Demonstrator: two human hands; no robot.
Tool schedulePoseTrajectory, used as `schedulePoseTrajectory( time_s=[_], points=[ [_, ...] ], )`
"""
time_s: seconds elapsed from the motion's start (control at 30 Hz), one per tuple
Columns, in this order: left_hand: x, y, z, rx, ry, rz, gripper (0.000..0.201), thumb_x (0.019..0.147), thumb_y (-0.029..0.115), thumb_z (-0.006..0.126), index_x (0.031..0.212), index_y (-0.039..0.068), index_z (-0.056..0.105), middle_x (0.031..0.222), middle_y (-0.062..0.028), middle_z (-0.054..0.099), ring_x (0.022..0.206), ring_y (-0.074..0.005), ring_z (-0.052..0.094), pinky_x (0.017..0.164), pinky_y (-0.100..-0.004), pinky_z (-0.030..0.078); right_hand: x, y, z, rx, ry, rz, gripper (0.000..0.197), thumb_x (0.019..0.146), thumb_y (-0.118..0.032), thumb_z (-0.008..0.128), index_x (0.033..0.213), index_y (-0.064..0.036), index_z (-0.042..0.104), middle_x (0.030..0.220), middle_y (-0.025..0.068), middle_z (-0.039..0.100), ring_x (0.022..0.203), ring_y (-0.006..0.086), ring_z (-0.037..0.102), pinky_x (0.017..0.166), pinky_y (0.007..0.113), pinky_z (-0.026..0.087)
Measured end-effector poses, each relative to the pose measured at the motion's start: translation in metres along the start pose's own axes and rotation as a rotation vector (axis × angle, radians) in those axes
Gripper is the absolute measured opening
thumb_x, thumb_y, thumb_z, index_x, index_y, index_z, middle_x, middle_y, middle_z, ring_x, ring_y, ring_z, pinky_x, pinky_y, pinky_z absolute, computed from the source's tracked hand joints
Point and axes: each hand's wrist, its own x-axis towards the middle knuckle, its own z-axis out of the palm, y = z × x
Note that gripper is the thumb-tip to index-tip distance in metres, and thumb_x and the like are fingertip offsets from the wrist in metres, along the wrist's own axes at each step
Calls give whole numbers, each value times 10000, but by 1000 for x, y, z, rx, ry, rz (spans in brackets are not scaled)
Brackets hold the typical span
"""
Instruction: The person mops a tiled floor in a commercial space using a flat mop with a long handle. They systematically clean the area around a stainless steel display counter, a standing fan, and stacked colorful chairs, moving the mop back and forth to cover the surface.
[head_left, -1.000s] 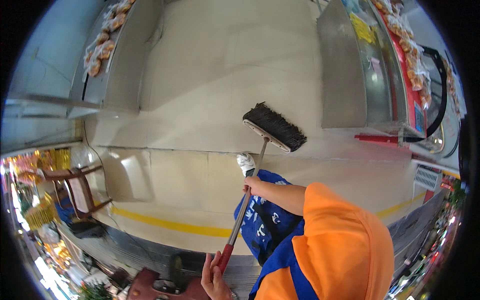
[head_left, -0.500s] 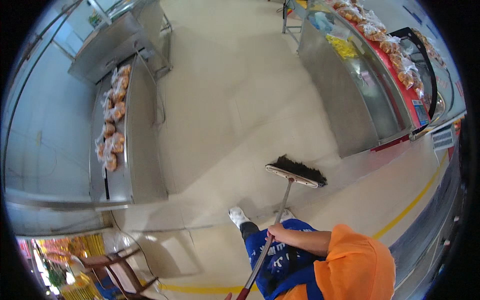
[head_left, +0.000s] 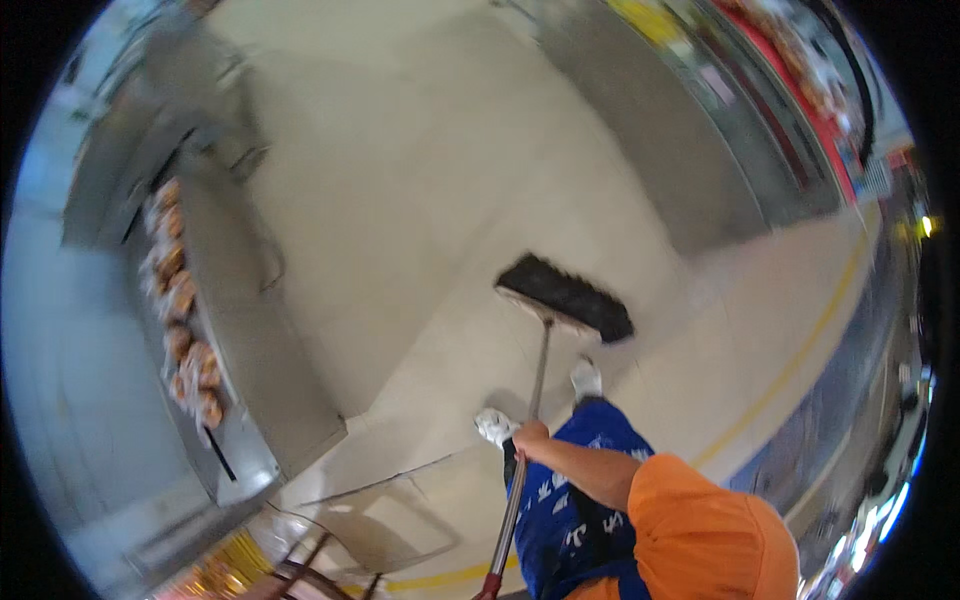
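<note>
My right hand (head_left: 530, 440) is closed around the metal pole of a push broom (head_left: 540, 380), partway up the shaft. The pole slants from a red grip (head_left: 490, 586) at the lower edge to a wide brush head (head_left: 567, 299). That head has a pale base and dark bristles, somewhat blurred; whether it touches the floor I cannot tell. White shoes (head_left: 497, 427) show on both sides of the pole, below the head. I wear a blue apron over an orange sleeve. My left hand lies outside the picture.
On the left, a steel counter (head_left: 265, 350) carries bagged bread (head_left: 180, 290). A steel display case (head_left: 660, 130) with more bagged goods stands at the right. Part of a brown chair (head_left: 305, 570) is at lower left. A yellow line (head_left: 790, 370) crosses the pale floor.
The brush head has shifted left and slightly away from me, with its bristles showing more. The view has turned, and my other foot has come forward from beneath the apron.
</note>
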Motion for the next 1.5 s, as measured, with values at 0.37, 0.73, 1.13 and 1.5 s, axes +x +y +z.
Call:
schedulePoseTrajectory(
  time_s=[0.37,0.73,1.13,1.5],
  points=[
    [100,-43,139,231,-51,-91,393,1012,360,496,1247,51,557,789,0,544,598,-83,476,520,-223,378,175,200,-226,-295,261,43,126,713,-163,636,716,-73,725,775,127,685,814,296,654,752,441,505],
    [193,-45,189,360,-214,-253,489,991,444,495,1331,92,492,571,41,335,412,-54,275,363,-209,230,179,264,-259,634,620,654,667,877,-209,598,1449,-38,302,1111,258,622,1037,390,631,838,485,541],
    [-19,41,57,581,219,-447,416,989,413,510,1260,99,538,537,25,357,340,-88,260,319,-237,214,19,103,-59,583,720,599,464,837,-141,567,1218,96,451,976,287,627,954,433,627,788,501,518],
    [111,-23,171,98,-374,-592,259,1011,300,507,1006,41,523,557,26,387,359,-51,317,310,-199,253,70,327,-190,267,301,555,376,882,-241,536,983,97,668,1071,309,627,1024,422,628,882,455,520]
  ],
)
